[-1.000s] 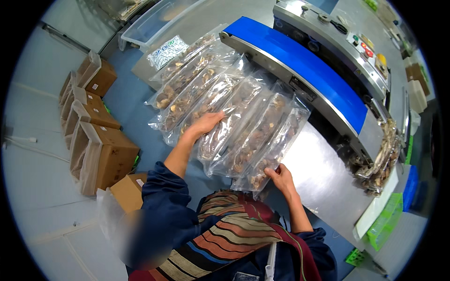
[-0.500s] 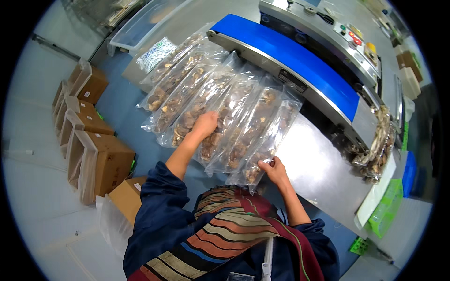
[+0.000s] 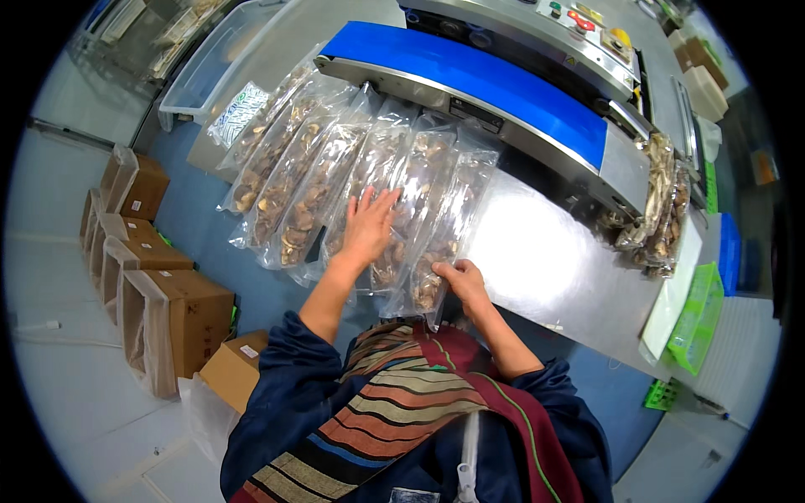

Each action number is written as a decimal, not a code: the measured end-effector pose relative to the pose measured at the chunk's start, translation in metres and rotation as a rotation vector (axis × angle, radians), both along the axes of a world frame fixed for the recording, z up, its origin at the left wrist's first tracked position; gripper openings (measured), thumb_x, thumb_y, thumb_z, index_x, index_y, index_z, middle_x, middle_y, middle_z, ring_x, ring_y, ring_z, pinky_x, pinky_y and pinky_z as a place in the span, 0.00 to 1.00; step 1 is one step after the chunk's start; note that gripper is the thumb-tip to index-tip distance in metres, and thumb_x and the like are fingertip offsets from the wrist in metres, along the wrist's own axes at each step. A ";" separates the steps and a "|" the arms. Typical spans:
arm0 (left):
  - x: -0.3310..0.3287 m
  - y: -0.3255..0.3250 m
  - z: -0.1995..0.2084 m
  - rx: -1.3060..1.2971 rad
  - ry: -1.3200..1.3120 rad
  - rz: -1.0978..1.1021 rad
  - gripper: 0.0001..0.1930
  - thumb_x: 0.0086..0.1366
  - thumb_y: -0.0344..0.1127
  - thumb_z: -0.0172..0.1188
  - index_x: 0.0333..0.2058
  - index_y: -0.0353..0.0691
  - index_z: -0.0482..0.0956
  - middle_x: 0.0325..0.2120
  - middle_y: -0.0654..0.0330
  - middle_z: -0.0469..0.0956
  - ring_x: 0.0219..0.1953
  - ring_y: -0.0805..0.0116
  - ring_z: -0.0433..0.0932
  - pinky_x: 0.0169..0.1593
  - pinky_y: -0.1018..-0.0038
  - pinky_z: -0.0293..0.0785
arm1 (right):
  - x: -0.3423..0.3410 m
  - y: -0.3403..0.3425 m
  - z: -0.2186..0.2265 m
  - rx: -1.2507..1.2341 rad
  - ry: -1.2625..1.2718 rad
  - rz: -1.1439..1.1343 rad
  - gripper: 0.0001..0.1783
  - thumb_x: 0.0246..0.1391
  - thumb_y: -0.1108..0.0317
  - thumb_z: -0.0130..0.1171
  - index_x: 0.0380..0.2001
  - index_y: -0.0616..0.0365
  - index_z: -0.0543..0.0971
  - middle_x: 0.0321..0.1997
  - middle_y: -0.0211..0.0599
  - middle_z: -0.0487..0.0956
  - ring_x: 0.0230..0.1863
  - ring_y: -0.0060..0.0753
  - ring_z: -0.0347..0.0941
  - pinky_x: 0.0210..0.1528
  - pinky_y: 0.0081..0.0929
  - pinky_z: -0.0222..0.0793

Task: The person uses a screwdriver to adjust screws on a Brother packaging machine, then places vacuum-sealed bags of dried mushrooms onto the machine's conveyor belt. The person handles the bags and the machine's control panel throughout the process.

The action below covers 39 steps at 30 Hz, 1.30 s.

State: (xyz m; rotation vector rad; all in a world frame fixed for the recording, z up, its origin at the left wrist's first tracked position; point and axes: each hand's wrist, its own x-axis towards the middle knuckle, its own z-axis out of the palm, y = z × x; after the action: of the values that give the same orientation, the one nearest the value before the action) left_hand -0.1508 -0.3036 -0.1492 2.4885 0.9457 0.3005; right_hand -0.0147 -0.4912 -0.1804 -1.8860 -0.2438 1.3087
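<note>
Several clear plastic bags of dried mushrooms lie side by side, slanting across the steel table. On the bags right of the row's middle rests my left hand [image 3: 369,226], its fingers spread and flat. My right hand [image 3: 464,283] pinches the near right edge of the rightmost mushroom bag [image 3: 453,210] between thumb and fingers. That bag's near end hangs about at the table's front edge, close to my apron. The bags' far ends lie against the conveyor, partly under its side.
A machine with a blue conveyor belt [image 3: 470,80] stands behind the bags. More filled bags [image 3: 662,205] lie at its right end, near a green basket [image 3: 698,318]. Open cardboard boxes [image 3: 189,310] with plastic liners line the left floor. A clear bin [image 3: 220,63] stands far left.
My left hand has shifted right across the bags, its fingers now spreading out from a curled shape. My right hand keeps its grip on the rightmost bag. The whole view has shifted.
</note>
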 end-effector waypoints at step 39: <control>0.047 -0.062 0.009 0.059 0.128 -0.268 0.35 0.57 0.58 0.50 0.61 0.51 0.57 0.62 0.47 0.52 0.66 0.48 0.44 0.63 0.47 0.31 | 0.169 0.070 -0.036 0.199 -0.097 -0.488 0.18 0.58 0.57 0.47 0.24 0.61 0.72 0.19 0.31 0.71 0.17 0.22 0.64 0.18 0.19 0.60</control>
State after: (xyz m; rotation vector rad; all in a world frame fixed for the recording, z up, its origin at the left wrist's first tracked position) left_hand -0.1036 -0.3654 -0.1398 2.6761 0.6468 0.0832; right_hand 0.1547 -0.4207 -0.2160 -1.7014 0.0390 0.8329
